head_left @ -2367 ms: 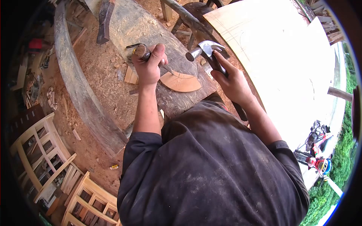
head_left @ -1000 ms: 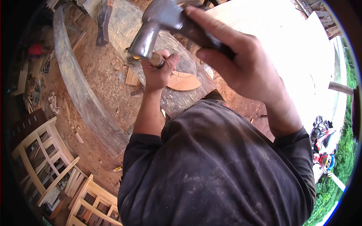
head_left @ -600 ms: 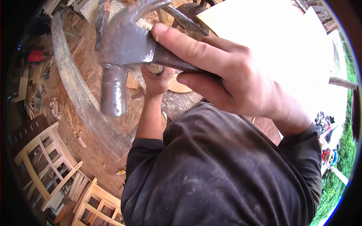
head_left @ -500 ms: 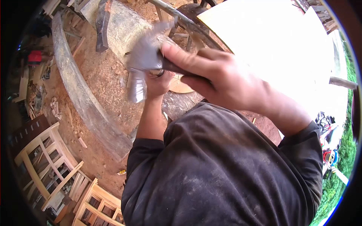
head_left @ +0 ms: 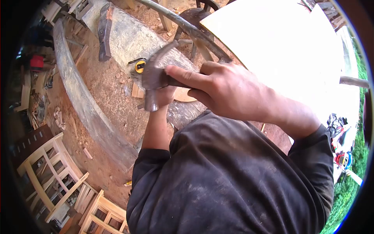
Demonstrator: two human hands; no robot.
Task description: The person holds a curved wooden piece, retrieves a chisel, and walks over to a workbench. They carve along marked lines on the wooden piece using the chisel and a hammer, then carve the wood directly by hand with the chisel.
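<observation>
My right hand (head_left: 230, 87) is wrapped round the handle of a claw hammer (head_left: 155, 78), its forefinger stretched along the handle toward the metal head. The hammer's claw curves up toward the far side and its striking face points back toward me. Behind and below the head is my left hand (head_left: 166, 95), mostly covered by the hammer. Its fingers look closed, but what they hold is hidden. A yellow and black tape measure (head_left: 140, 66) lies on the worn wooden bench (head_left: 128, 37) just beyond the hammer head. A pale piece of wood (head_left: 185, 94) shows beside my left hand.
A dark wooden block (head_left: 104, 33) lies across the bench's far part. A long curved plank (head_left: 83, 93) runs along the left over shaving-covered ground. Pale wooden frames (head_left: 56, 167) stand at lower left. A large bright white panel (head_left: 280, 43) fills the right, beside a curved rail (head_left: 187, 25).
The hammer was blurred by motion and has come slightly lower and toward me, now sharp. The tape measure, hidden behind it before, now shows. My left hand stays in nearly the same place.
</observation>
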